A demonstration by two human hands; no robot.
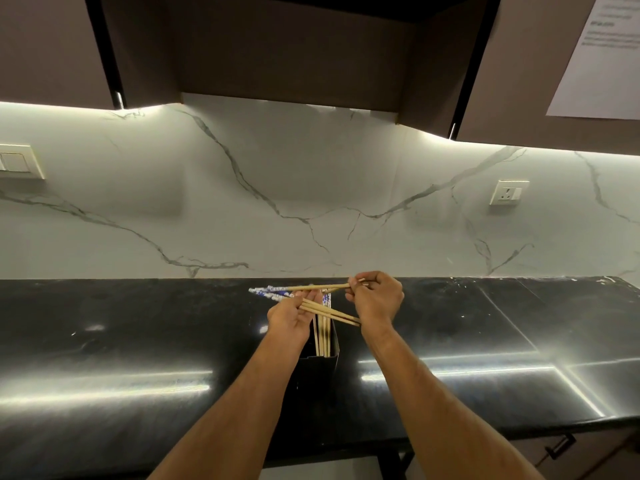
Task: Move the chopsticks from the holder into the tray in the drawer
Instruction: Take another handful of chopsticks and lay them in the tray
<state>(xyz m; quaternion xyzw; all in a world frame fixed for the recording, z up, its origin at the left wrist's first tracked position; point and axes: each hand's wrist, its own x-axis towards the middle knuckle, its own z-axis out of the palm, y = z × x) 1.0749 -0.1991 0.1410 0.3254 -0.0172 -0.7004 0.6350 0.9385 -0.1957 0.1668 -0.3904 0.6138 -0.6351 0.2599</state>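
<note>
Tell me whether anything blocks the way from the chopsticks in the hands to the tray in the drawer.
This cannot be settled: neither the tray nor an open drawer is in view. The left hand holds a bundle of chopsticks and the right hand pinches more of them, all above the black holder on the countertop. Nothing stands around the hands.

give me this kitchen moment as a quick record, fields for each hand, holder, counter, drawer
left hand: left hand grips a bundle of chopsticks, lying roughly level
right hand: right hand pinches chopsticks by their plain ends, patterned tips pointing left
holder: black holder below the hands, more chopsticks standing in it
counter: black glossy countertop
drawer: tray and drawer not in view
</note>
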